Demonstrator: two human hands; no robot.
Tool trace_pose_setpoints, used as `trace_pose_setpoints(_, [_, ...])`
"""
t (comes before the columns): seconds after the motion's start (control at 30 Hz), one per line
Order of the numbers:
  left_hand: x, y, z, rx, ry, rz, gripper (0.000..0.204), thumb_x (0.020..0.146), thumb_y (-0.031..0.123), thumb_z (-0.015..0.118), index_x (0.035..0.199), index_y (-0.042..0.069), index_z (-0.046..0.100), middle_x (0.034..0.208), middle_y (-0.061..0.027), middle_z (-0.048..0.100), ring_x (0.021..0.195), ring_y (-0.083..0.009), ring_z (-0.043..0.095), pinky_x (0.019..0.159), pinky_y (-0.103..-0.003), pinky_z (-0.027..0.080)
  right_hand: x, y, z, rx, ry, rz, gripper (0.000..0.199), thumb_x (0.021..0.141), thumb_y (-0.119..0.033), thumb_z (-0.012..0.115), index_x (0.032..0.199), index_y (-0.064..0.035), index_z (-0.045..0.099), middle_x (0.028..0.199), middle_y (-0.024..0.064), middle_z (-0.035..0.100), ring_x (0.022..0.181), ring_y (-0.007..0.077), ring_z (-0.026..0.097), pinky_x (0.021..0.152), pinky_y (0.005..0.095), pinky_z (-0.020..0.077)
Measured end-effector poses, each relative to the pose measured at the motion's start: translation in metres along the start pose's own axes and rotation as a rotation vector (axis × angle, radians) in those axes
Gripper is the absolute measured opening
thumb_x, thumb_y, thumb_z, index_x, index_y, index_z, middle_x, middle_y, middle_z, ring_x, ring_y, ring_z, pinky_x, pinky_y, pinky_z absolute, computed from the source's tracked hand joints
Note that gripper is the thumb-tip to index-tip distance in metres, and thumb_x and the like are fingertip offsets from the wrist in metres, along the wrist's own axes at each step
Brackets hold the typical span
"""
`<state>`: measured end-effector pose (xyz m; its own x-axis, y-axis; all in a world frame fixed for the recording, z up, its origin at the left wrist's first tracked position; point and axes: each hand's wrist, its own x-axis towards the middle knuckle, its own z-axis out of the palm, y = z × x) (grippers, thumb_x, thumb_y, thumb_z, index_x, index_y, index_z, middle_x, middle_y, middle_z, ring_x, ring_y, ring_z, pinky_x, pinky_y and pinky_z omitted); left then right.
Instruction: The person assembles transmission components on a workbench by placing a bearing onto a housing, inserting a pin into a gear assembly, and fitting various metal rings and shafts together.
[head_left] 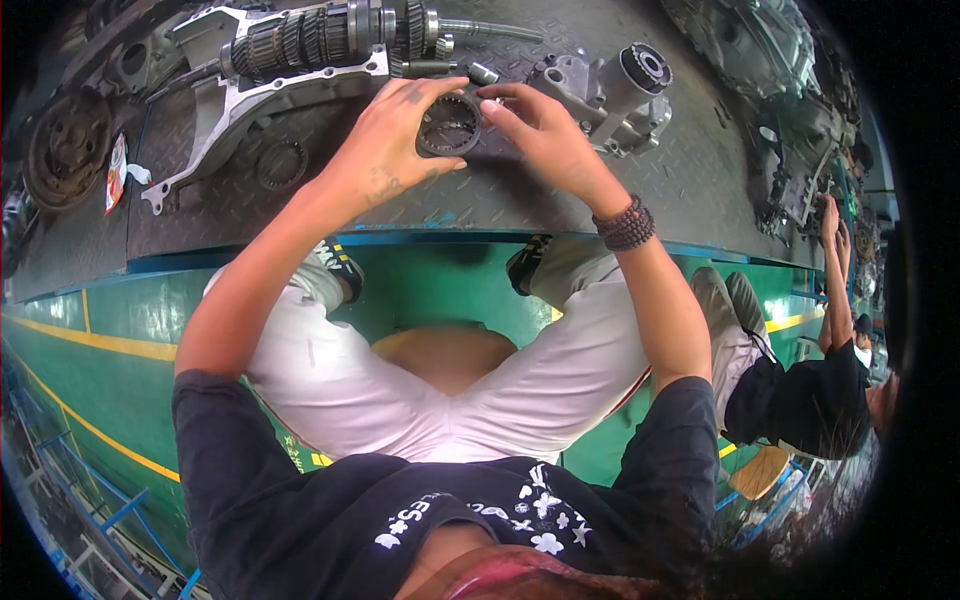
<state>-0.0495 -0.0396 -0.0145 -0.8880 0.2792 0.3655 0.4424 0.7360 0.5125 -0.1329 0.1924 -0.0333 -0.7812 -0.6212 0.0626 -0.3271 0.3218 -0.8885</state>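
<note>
Fingers point(425, 95) of the left hand point(385, 150) curl over the far rim of a dark toothed ring gear point(450, 123), the thumb under its near edge, so that hand is closed on the ring. The right hand point(545, 135) meets it from the other side, fingertips pinched at the ring's right edge; whether they grip the ring itself or a small part at its rim cannot be told. A beaded bracelet point(625, 224) sits on the right wrist.

In the head view the ring is held just above the diamond-plate table point(480, 200), near its front edge. It looks like solid steel: stiff, heavy for its size, probably oily and so slippery. The outer rim, taken on opposite sides, seems the safest hold, clear of the inner teeth.

Behind it lie a gear shaft point(320, 40) stacked with gears in an open aluminium housing point(240, 100), a second loose ring point(281, 163) flat on the table, and a grey cast housing point(610, 90) to the right. No tray or bin shows; the parts lie loose. Another person point(810, 390) crouches at the far right.
</note>
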Motion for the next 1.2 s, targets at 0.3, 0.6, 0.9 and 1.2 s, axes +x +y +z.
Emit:
trace_pose_setpoints(0.3, [0.002,-0.005,0.003,-0.051,0.044,-0.027,0.098,0.069,0.018,0.090,0.155,0.016,0.043,0.134,-0.0093,0.065,0.125,-0.0330,0.056,0.112,-0.043,0.045,-0.003,-0.043,0.010,-0.322,0.135,-0.292,0.032,0.087,-0.021,0.079,0.112,-0.0039,0.070,0.097,0.0126,0.069,0.088,0.0312,0.068,0.080,0.0407,0.0550])
trace_pose_setpoints(0.6, [-0.001,0.004,0.004,-0.082,0.000,-0.027,0.106,0.068,0.018,0.091,0.159,0.014,0.036,0.136,-0.0098,0.064,0.126,-0.0331,0.055,0.112,-0.043,0.045,0.000,-0.048,0.012,-0.682,0.042,-0.410,0.027,0.086,-0.031,0.077,0.097,-0.0061,0.076,0.090,0.0119,0.069,0.086,0.0352,0.067,0.078,0.0459,0.0532])
trace_pose_setpoints(0.9, [0.000,0.011,0.000,-0.094,-0.056,-0.031,0.113,0.069,0.018,0.092,0.162,0.014,0.029,0.136,-0.0082,0.065,0.126,-0.0331,0.054,0.112,-0.043,0.046,-0.007,-0.049,0.019,-0.568,0.056,-0.281,0.026,0.085,-0.031,0.077,0.088,-0.0043,0.076,0.087,0.0152,0.072,0.084,0.0357,0.069,0.077,0.0463,0.0526])
trace_pose_setpoints(1.2, [0.000,0.010,0.000,-0.067,-0.036,-0.052,0.113,0.068,0.018,0.091,0.162,0.014,0.030,0.134,-0.0089,0.066,0.125,-0.0327,0.055,0.112,-0.043,0.046,-0.008,-0.043,0.026,-0.642,0.189,-0.303,0.026,0.087,-0.031,0.075,0.088,-0.0048,0.075,0.082,0.0131,0.070,0.077,0.0363,0.067,0.079,0.0470,0.0509])
